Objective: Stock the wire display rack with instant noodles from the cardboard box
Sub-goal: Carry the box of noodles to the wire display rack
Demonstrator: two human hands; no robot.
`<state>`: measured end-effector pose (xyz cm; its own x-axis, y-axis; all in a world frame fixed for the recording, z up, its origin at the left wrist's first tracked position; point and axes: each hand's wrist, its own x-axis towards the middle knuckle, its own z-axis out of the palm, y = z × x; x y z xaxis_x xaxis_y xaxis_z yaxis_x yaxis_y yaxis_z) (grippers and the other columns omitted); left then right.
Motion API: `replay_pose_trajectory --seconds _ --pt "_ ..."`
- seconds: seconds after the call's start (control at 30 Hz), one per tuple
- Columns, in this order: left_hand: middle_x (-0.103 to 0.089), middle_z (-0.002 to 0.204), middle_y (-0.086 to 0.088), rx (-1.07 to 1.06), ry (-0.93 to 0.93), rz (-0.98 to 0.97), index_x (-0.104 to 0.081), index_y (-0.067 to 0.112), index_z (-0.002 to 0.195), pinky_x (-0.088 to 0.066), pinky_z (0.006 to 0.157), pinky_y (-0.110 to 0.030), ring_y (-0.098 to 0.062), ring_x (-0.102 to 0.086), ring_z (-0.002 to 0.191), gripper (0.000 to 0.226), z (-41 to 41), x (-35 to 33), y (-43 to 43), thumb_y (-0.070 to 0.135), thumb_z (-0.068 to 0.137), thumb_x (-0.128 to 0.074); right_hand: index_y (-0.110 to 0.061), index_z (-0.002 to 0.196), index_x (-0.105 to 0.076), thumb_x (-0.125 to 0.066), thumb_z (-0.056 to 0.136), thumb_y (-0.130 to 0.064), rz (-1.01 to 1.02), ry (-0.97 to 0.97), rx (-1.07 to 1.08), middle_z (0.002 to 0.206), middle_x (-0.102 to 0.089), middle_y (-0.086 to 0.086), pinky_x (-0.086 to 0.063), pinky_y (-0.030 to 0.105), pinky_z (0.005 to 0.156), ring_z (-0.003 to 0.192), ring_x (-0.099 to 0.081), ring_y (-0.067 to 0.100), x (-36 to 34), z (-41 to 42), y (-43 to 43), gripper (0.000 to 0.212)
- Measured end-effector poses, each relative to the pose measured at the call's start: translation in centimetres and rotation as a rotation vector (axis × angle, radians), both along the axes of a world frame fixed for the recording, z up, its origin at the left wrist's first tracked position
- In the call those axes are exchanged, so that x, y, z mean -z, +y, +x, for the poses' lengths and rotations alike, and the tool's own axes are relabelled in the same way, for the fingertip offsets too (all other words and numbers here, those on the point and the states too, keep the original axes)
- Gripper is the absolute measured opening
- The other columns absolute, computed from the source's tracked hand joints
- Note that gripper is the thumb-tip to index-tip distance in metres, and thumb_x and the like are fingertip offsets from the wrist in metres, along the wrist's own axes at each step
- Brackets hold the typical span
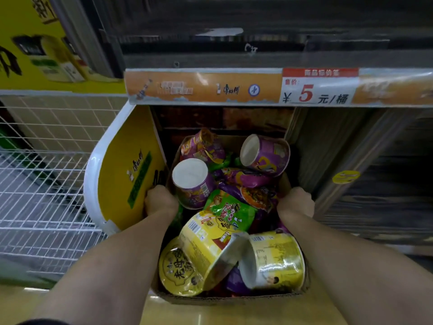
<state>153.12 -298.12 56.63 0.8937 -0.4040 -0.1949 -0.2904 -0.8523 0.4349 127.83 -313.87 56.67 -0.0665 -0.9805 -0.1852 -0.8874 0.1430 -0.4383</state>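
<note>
Well, the biggest thing in view is the white wire rack [42,188], filling the 9 o'clock side, its grid shelves bare where they show. At 12 o'clock a shelf edge carries an orange price strip [257,87], and a yellow side panel [126,170] stands between the rack and the cardboard box [225,299].

The box sits dead centre, low, its long axis running from 6 to 12 o'clock. It is heaped with instant noodles: two yellow tubs [201,252] lie on their sides at the 6 o'clock end, two purple tubs [191,181] are tipped over toward 12, and a green packet [230,212] lies between them among purple packets.

From the box, the rack lies off at 9 o'clock — so the left hand is the nearer one, and I judge any tub must travel leftward past the yellow panel.

Both hands are well apart, one on each long wall. The left hand [160,200] grips the 9 o'clock rim, the right hand [295,201] the 3 o'clock rim — fingers curled over the cardboard, neither holding any noodles.
</note>
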Motion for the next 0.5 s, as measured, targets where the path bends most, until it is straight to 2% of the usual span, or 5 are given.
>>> replay_pose_trajectory --seconds 0.1,0.3,0.4,0.5 --pt "-0.071 0.109 -0.025 0.012 -0.042 0.025 -0.069 -0.006 0.102 -0.054 0.076 -0.041 -0.042 -0.069 0.103 0.019 1.0 0.5 -1.6 0.010 0.098 -0.062 0.002 0.109 -0.068 -0.055 0.097 -0.009 -0.028 0.017 -0.029 0.114 -0.069 0.024 -0.054 0.039 0.083 0.108 -0.066 0.041 0.4 1.0 -1.5 0.021" --pt "-0.071 0.110 -0.024 -0.013 -0.093 0.089 -0.068 -0.004 0.105 -0.048 0.069 -0.038 -0.040 -0.069 0.103 0.015 2.1 1.3 -3.3 0.007 0.098 -0.061 0.002 0.107 -0.067 -0.058 0.096 -0.010 -0.053 0.062 -0.006 0.116 -0.068 0.023 -0.054 0.040 0.086 0.109 -0.066 0.040 1.4 1.7 -3.3 0.019" --pt "-0.071 0.112 -0.023 -0.011 -0.093 0.133 -0.068 -0.003 0.106 -0.056 0.076 -0.041 -0.038 -0.070 0.104 0.014 2.3 1.6 -3.4 0.004 0.096 -0.062 0.002 0.109 -0.067 -0.057 0.097 -0.010 -0.062 0.090 -0.007 0.117 -0.068 0.024 -0.054 0.041 0.087 0.111 -0.066 0.040 1.6 1.7 -3.3 0.020" --pt "-0.071 0.112 -0.022 0.020 -0.092 0.154 -0.069 -0.003 0.105 -0.057 0.079 -0.041 -0.037 -0.070 0.105 0.014 2.0 1.5 -3.3 0.003 0.096 -0.060 0.002 0.112 -0.068 -0.055 0.098 -0.008 -0.054 0.104 -0.014 0.119 -0.067 0.023 -0.054 0.040 0.087 0.112 -0.066 0.039 1.4 1.7 -2.9 0.022"
